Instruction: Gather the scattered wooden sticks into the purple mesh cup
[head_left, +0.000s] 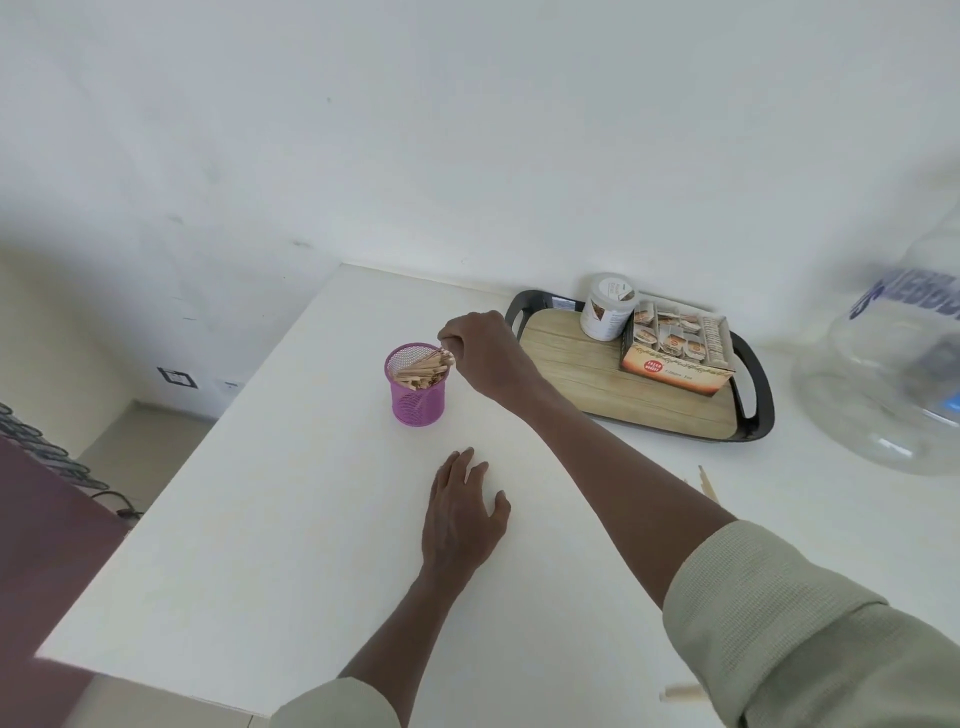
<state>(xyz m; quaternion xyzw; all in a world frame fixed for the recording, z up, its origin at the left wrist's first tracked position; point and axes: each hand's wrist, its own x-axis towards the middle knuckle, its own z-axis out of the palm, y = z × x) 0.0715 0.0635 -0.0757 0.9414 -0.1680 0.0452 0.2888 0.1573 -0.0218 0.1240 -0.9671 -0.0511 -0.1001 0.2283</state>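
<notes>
Right grip (470, 353) pinches sticks (423, 370) just over the cup (415, 402) to drop them in; left hand (460, 512) lies flat, relaxed, steadying on the worktop (270, 519).

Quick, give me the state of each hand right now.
Left hand: open, fingers spread flat on the white table, holding nothing.
Right hand: fingers pinch a wooden stick over the purple mesh cup.
</notes>
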